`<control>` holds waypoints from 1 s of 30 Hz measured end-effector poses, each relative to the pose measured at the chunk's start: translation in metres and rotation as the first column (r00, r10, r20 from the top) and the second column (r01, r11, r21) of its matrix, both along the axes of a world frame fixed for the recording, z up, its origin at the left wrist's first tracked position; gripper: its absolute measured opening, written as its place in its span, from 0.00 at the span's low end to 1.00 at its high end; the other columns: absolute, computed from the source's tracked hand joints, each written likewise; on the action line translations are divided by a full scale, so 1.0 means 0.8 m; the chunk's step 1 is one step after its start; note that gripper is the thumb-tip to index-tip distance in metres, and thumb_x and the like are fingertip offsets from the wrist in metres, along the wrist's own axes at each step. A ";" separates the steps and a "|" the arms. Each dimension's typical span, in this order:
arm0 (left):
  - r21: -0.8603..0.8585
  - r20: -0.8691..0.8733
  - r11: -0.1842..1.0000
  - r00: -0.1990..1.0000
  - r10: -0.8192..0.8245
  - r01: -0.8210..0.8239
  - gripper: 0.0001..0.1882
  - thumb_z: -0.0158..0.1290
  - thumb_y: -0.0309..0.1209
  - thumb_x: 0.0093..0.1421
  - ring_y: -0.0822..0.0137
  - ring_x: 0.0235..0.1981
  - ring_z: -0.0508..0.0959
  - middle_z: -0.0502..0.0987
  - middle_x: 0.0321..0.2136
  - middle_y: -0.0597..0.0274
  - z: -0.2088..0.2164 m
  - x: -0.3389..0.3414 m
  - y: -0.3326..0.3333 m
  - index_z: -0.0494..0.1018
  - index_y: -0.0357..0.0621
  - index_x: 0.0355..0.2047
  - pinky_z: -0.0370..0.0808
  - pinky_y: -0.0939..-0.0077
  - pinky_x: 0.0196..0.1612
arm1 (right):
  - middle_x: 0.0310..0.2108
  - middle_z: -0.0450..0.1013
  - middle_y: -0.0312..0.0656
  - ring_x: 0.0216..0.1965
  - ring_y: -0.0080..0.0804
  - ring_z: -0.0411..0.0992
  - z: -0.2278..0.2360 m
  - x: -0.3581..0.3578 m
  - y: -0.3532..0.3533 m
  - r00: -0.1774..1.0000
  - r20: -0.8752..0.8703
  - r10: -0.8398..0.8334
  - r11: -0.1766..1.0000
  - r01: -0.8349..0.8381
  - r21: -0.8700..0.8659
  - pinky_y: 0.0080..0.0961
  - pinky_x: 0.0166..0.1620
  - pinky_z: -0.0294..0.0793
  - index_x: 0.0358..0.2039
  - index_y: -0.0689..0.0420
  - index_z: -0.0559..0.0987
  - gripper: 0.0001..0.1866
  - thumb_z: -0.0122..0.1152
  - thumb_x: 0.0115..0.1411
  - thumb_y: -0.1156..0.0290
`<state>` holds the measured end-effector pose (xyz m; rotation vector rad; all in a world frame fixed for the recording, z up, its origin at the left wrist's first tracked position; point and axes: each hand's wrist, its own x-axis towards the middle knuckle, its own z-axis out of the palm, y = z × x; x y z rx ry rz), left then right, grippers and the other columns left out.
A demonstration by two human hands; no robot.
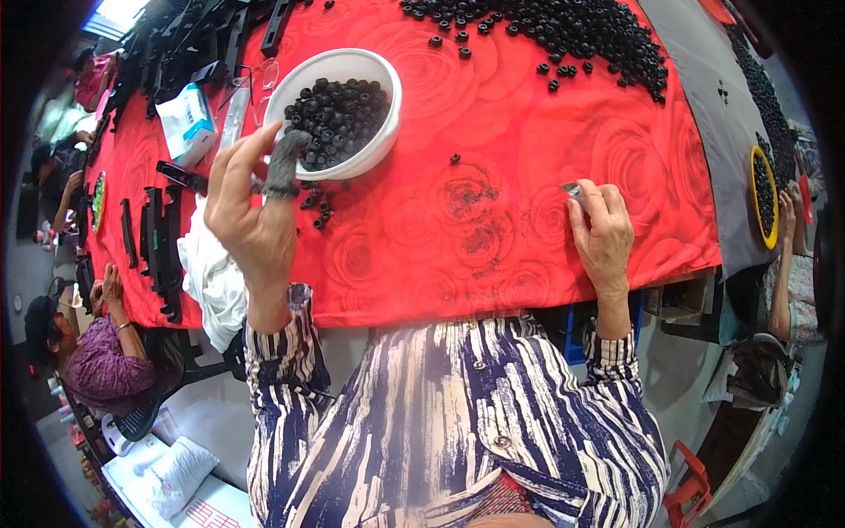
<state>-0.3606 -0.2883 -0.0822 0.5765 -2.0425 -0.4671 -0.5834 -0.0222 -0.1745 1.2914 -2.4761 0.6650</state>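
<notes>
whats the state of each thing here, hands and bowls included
left hand: raised, fingers spread, grey cover on one fingertip
right hand: on the red tablecloth, pinching a small metal tool
white bowl: upright, filled with black beads
loose bead pile: spread on cloth
yellow bowl: holds beads

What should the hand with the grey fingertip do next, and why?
Probably dip into the white bowl and pick up one small black piece. The left hand hovers empty beside it, while the right hand pinches a small metal tool.

Head-worn fisheye, steeply downward, close
</notes>
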 end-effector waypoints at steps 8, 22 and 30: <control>0.184 -0.071 0.983 0.997 0.002 0.011 0.13 0.56 0.16 0.48 0.74 0.28 0.72 0.75 0.29 0.63 -0.012 0.019 0.036 0.77 0.35 0.36 0.69 0.82 0.33 | 0.34 0.67 0.42 0.36 0.39 0.68 -0.005 0.005 -0.002 0.998 -0.064 -0.006 0.999 0.003 -0.049 0.34 0.38 0.69 0.40 0.57 0.75 0.15 0.63 0.50 0.72; 0.263 0.057 0.955 0.986 -0.160 0.139 0.07 0.54 0.19 0.52 0.70 0.31 0.75 0.77 0.28 0.59 -0.040 0.021 0.063 0.77 0.34 0.33 0.71 0.80 0.35 | 0.33 0.67 0.39 0.36 0.37 0.67 -0.007 0.002 0.001 0.997 -0.075 -0.022 0.998 0.018 -0.065 0.33 0.36 0.67 0.37 0.55 0.75 0.14 0.63 0.48 0.70; 0.253 0.141 0.952 0.968 -0.210 0.170 0.09 0.55 0.18 0.49 0.68 0.25 0.75 0.76 0.24 0.60 -0.045 0.014 0.064 0.78 0.40 0.31 0.70 0.76 0.29 | 0.35 0.69 0.42 0.37 0.39 0.69 -0.007 0.003 -0.004 0.995 -0.095 -0.025 0.998 0.020 -0.053 0.34 0.38 0.68 0.38 0.55 0.76 0.12 0.61 0.52 0.71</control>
